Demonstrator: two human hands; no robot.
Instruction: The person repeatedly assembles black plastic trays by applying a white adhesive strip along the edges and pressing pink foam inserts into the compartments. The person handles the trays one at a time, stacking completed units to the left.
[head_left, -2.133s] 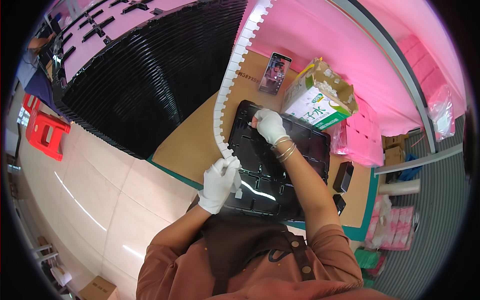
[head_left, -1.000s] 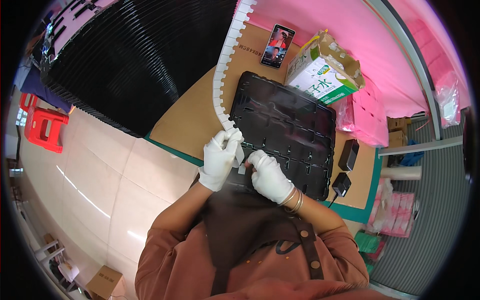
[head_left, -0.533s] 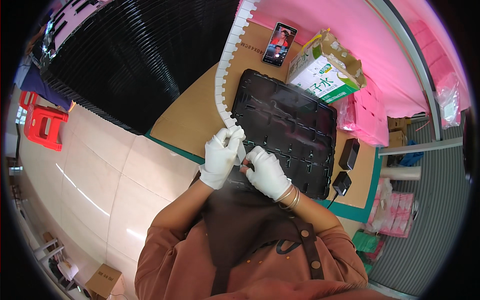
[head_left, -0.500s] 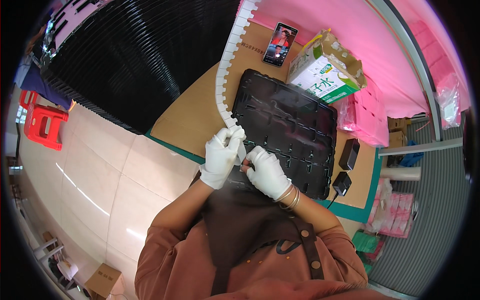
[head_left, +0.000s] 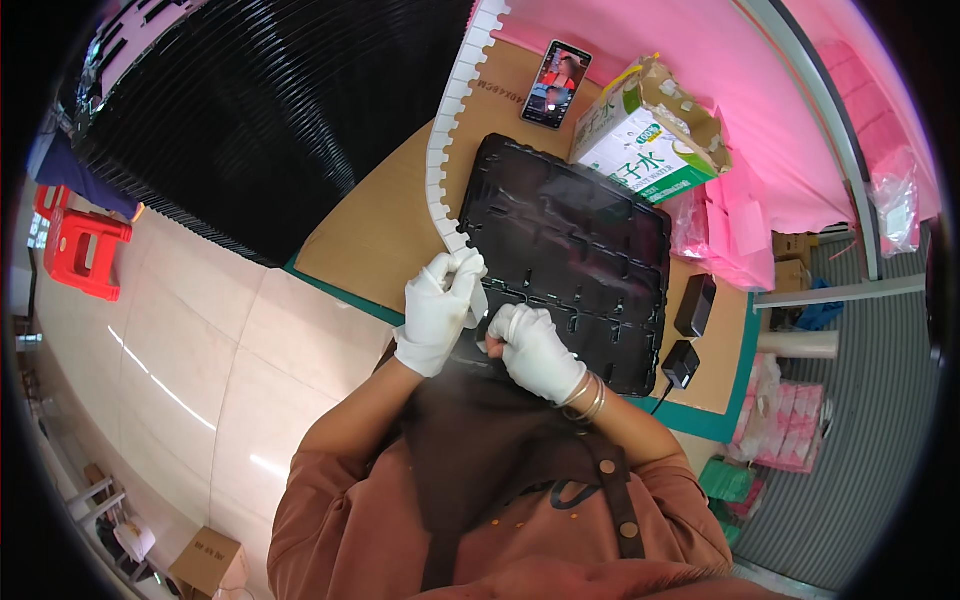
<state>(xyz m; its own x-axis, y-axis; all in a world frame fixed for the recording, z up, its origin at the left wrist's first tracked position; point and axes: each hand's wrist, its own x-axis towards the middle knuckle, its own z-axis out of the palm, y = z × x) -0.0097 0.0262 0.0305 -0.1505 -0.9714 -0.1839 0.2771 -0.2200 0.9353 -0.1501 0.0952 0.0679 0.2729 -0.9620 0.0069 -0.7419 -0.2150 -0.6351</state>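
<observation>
Both my hands wear white gloves and are above the near edge of a black plastic tray point(head_left: 590, 235). My left hand point(head_left: 428, 320) is closed, pinching the near end of a long white notched strip point(head_left: 436, 165). This strip curves away up the left side of the tray. A small pale flap hangs below the left fingertips. Just to the right, my right hand point(head_left: 540, 352) is closed with its fingers curled in. Bare fingertips show past the glove, beside a tiny white bit; what they hold, if anything, is too small to name.
A lit phone point(head_left: 556, 85) and an open green-and-white carton point(head_left: 650, 140) stand behind the tray. Two black boxy devices point(head_left: 696, 306) lie at its right, near pink packages point(head_left: 735, 235). Tall stacked black trays point(head_left: 270, 110) rise at left; a red stool point(head_left: 88, 250) is on the floor.
My right hand has drawn slightly down and away from the left, its fingers curling in more. My left hand keeps its pinch on the strip, nearly in place.
</observation>
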